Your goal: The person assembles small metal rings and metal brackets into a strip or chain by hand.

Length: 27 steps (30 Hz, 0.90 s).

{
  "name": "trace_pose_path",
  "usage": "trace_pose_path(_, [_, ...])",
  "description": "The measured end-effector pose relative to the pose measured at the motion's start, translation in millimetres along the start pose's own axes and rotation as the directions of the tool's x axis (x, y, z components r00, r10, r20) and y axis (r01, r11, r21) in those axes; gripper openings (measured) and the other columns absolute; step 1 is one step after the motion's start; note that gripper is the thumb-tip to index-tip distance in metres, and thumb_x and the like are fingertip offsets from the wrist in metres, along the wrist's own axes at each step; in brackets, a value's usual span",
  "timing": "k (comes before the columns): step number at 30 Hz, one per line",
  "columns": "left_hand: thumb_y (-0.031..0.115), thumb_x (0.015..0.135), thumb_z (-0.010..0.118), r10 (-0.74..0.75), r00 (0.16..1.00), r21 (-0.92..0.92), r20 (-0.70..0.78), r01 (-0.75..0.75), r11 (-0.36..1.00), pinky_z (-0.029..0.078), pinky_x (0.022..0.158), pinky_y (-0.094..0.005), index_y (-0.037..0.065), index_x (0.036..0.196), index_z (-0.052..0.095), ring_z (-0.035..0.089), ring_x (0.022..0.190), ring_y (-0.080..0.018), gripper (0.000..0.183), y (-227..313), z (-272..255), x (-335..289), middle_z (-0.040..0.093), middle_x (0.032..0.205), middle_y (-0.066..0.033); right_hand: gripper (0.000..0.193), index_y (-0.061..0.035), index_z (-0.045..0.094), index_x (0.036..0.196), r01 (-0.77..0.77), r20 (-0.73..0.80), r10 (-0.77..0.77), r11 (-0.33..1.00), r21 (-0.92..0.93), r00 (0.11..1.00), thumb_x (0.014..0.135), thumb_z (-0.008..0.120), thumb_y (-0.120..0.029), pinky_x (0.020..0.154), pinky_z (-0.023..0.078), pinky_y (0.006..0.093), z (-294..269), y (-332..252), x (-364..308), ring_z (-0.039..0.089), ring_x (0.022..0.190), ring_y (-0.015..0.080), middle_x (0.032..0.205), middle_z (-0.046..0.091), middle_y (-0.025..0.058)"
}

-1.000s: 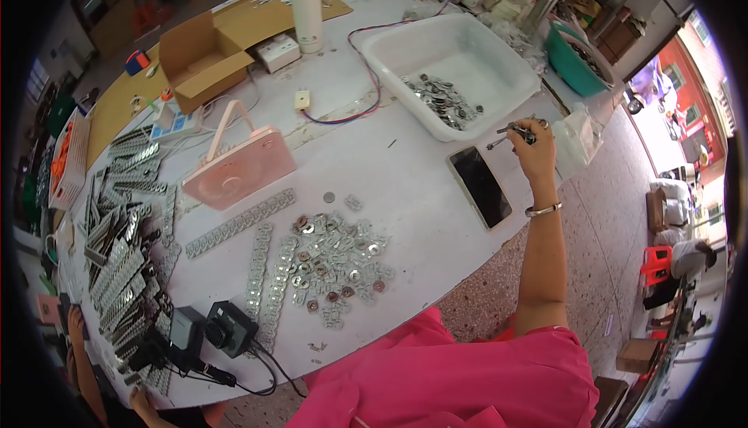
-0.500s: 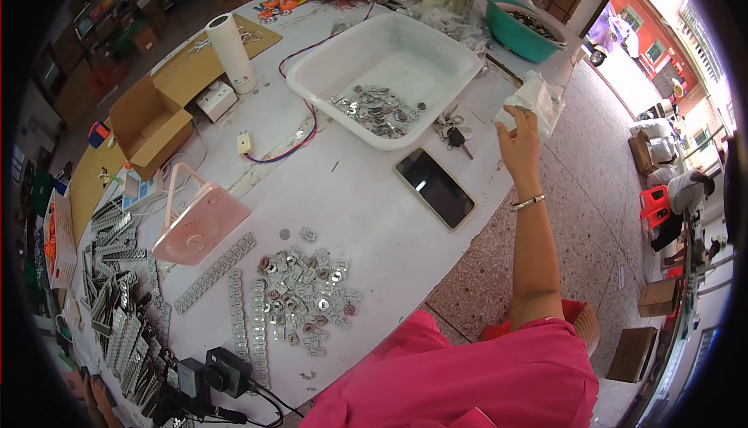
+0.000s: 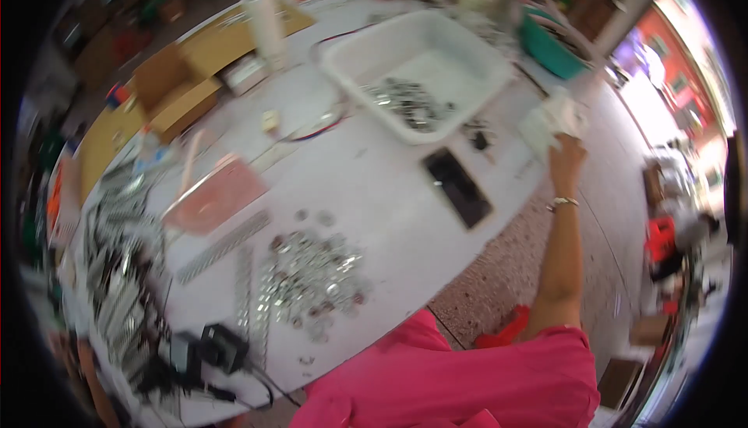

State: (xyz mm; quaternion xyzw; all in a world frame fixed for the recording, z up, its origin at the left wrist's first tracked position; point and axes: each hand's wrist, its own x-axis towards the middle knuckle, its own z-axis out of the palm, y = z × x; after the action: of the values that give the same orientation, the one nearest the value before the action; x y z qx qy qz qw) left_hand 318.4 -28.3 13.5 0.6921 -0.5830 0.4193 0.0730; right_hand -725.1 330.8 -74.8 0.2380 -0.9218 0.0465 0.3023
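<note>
My right hand [image 3: 567, 155] is stretched out over the table's right edge, its fingers closed at the lower edge of a crumpled whitish plastic bag [image 3: 555, 120]. Motion blurs the fingertips. My left hand is out of view. Left of the bag lie a bunch of keys [image 3: 478, 138] and a dark-screened phone [image 3: 458, 188]. Beyond them stands a white plastic tub [image 3: 452, 116] with small metal pieces [image 3: 411, 104] on its bottom. A loose pile of small shiny metal parts [image 3: 315, 280] covers the near part of the table.
At the left are many metal strips [image 3: 117, 272], a pink fan-like device [image 3: 214, 198], black power adapters [image 3: 224, 348] and an open cardboard box [image 3: 173, 93]. A white roll [image 3: 266, 26] stands behind. A green basin [image 3: 549, 46] sits at the far right. Another person's arm [image 3: 92, 381] shows lower left.
The whole view has shifted, so the table things sit farther right in the picture. My right hand has moved slightly right and nearer, and the bag looks more spread toward the table.
</note>
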Motion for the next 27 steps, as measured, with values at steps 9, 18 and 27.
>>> trace_pose_path(9, [0.009,0.088,0.063,-0.388,0.919,-0.442,0.073,0.378,0.813,0.051,0.081,-0.0365,0.005,0.097,0.067,0.065,0.09,-0.027,0.011,34,23,0,0.067,0.102,-0.012,0.03,-0.0013,0.065,0.115,0.262,0.048,-0.273,0.951,0.166,0.961,0.096,0.057,-0.024,0.088,0.052,0.0359,97,38,56,0.065,0.098,0.0292,0.108,0.069,0.0123])
trace_pose_path(18, [0.005,0.096,0.059,-0.335,0.656,-0.53,0.676,0.116,-0.84,0.051,0.066,-0.0225,0.002,0.106,0.058,0.055,0.072,-0.0098,0.011,63,-40,11,0.062,0.092,-0.006,0.021,-0.0076,0.066,0.095,0.197,-0.086,-0.328,0.735,-0.649,0.941,0.092,0.054,-0.024,0.074,0.047,0.0425,60,63,22,0.061,0.087,0.026,0.092,0.064,0.0079])
trace_pose_path(27, [0.009,0.099,0.049,0.38,0.83,0.231,0.408,0.309,-0.923,0.04,0.057,-0.0231,-0.001,0.126,0.048,0.044,0.07,-0.0112,0.03,261,-179,71,0.058,0.098,-0.0051,0.014,-0.0121,0.063,0.094,0.173,-0.192,-0.441,0.662,-0.729,0.877,0.093,0.052,-0.022,0.076,0.045,0.0338,53,51,20,0.056,0.077,0.0199,0.085,0.059,0.002])
